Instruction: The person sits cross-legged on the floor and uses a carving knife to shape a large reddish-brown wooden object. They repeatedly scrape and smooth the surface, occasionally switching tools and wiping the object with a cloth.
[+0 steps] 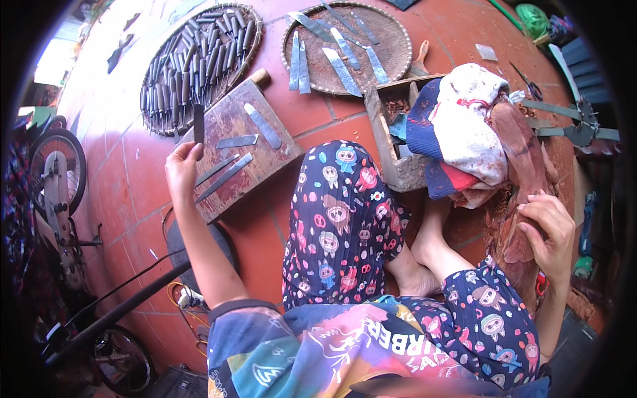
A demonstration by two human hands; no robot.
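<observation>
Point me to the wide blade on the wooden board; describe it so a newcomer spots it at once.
Find the round woven tray heaped with dark-handled tools. Below and right of it lies a wooden board; the wide blade rests near its right-hand edge. It is broader than the board's other blades, with a rounded upper end.

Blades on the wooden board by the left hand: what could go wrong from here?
1. The bare left hand is close to the loose metal blades; brushing one might cut it, if the edges are sharp.
2. The dark flat piece is held only near one end, so it could twist or slip.
3. Some blades overhang the round woven tray; a bump might knock one off.
</observation>
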